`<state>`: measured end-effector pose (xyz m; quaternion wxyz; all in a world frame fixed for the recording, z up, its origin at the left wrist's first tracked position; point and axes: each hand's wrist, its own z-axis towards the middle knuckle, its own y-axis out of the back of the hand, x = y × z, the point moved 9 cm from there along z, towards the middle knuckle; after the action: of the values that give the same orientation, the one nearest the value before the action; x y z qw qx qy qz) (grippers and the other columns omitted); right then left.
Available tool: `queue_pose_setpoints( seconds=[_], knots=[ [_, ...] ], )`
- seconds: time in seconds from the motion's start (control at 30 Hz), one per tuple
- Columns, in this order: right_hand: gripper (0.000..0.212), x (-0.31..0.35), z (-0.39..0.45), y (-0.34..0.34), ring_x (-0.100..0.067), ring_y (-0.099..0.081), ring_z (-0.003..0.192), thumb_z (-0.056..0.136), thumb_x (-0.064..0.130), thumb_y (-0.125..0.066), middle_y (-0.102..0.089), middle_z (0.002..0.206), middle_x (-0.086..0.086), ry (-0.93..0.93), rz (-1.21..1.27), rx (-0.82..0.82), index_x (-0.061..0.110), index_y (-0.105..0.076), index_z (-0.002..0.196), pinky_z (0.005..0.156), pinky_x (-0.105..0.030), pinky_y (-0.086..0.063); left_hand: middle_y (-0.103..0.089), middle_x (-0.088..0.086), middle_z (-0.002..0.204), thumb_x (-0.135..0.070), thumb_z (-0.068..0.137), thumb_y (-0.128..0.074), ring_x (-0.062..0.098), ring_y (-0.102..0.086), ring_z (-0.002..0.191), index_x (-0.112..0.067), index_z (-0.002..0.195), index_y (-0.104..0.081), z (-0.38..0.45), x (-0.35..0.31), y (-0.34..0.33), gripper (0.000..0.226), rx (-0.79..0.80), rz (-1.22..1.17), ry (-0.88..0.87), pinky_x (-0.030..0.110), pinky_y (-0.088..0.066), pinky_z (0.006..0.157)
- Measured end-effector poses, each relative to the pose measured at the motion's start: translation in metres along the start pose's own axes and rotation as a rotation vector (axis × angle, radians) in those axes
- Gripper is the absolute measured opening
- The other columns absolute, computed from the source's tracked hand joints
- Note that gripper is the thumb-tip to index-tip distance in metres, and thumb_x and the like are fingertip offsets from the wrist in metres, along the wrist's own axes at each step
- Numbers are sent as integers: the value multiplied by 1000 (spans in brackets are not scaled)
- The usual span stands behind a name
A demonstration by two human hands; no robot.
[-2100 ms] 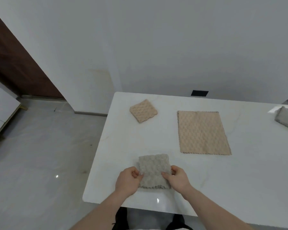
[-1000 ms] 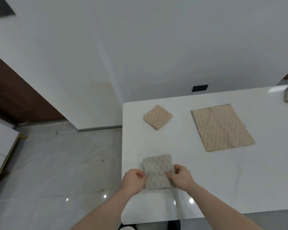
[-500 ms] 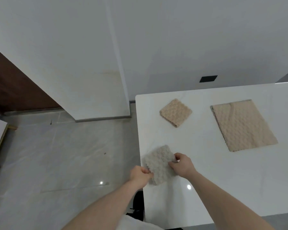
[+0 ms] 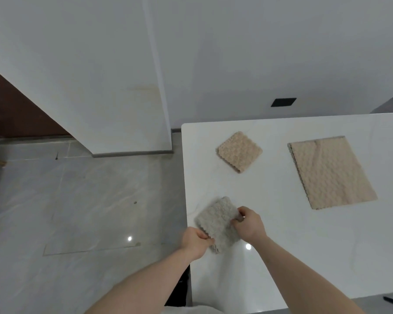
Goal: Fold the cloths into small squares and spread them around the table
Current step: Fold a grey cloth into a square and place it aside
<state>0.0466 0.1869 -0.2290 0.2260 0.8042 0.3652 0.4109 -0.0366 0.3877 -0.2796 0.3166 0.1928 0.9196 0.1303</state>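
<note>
1. Grey cloth (image 4: 217, 224), folded small, sits at the bench's (image 4: 327, 257) near left edge; the left hand (image 4: 196, 242) pinches its near corner and the right hand (image 4: 247, 224) pinches its right side.
2. To set it well, I'd lay it flat wholly on the bench and press the layers before letting go, since the drop to the floor is just left.
3. Open bench lies right and near.
4. Farther off, a folded tan square (image 4: 239, 151) and an unfolded tan cloth (image 4: 331, 172) lie well apart.
</note>
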Motion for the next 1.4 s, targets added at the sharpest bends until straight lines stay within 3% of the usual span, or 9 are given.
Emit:
queue_pose_setpoints(
  seconds=[0.27, 0.47, 0.53, 0.63, 0.7, 0.8, 0.97, 1.07, 1.4],
  knots=[
    [15, -17, -8, -23, -24, -56, 77, 72, 5, -46, -54, 82, 0, 43, -265, 122, 19, -50, 76, 58, -32, -42, -60, -16, 46, -43, 67, -90, 6, -56, 52, -27, 49, -70, -15, 33, -41, 32, 137, 57, 110, 19, -44, 56],
    [16, -17, -16, -41, -25, -55, 85, 75, 6, -49, -57, 91, -2, 54, -324, 237, 16, -50, 87, 63, -31, -42, -62, -16, 52, -46, 67, -86, 9, -57, 57, -33, 48, -72, -27, 45, -44, 27, 191, 100, 66, 24, -46, 58],
    [25, -19, -18, -39, -24, -58, 92, 77, 7, -50, -59, 100, -3, 45, -339, 217, 17, -56, 99, 73, -34, -50, -67, -15, 57, -40, 71, -84, 9, -61, 60, -31, 50, -72, -31, 46, -45, 26, 224, 105, 71, 25, -52, 60],
    [63, -14, -27, -30, -27, -55, 116, 81, 2, -49, -52, 133, -4, 103, -365, 81, 20, -49, 141, 95, -37, -49, -66, -14, 61, -36, 78, -73, 10, -60, 61, -25, 52, -67, -39, 42, -49, 28, 264, 189, -1, 27, -53, 60],
    [75, -8, -41, -25, -29, -48, 127, 81, -2, -48, -42, 147, -3, 173, -370, -21, 22, -39, 152, 102, -39, -45, -62, -16, 65, -37, 79, -64, 10, -58, 63, -28, 64, -68, -48, 24, -39, 18, 169, 324, -158, 31, -51, 61],
    [75, -4, -64, -30, -28, -47, 125, 81, 2, -52, -41, 146, -1, 270, -451, -56, 28, -41, 150, 100, -34, -42, -61, -20, 114, -34, 89, -59, 6, -56, 107, -34, 106, -68, -65, -5, -19, 20, -27, 533, -436, 27, -50, 83],
    [68, -17, -86, -48, -27, -38, 138, 91, 13, -54, -33, 158, 0, 221, -500, 155, 25, -36, 155, 109, -34, -42, -20, -9, 162, -28, 88, -61, 18, -20, 148, -24, 154, -36, -65, 6, -21, 70, 155, 759, -446, 38, -39, 115],
    [70, -20, -95, -49, -30, -33, 145, 91, 15, -58, -23, 164, -1, 208, -482, 231, 23, -34, 156, 113, -37, -42, -9, -6, 167, -27, 88, -60, 22, -13, 151, -23, 159, -27, -69, 10, -23, 78, 216, 834, -421, 40, -32, 120],
    [67, -56, -117, 24, -19, -29, 151, 95, 16, -58, -18, 167, 6, 214, -174, 104, 31, -35, 156, 119, -31, -33, -30, -10, 160, -33, 90, -60, 17, -30, 144, -28, 150, -45, -92, -43, -12, 62, -28, 597, -503, 27, -30, 117]
  ],
)
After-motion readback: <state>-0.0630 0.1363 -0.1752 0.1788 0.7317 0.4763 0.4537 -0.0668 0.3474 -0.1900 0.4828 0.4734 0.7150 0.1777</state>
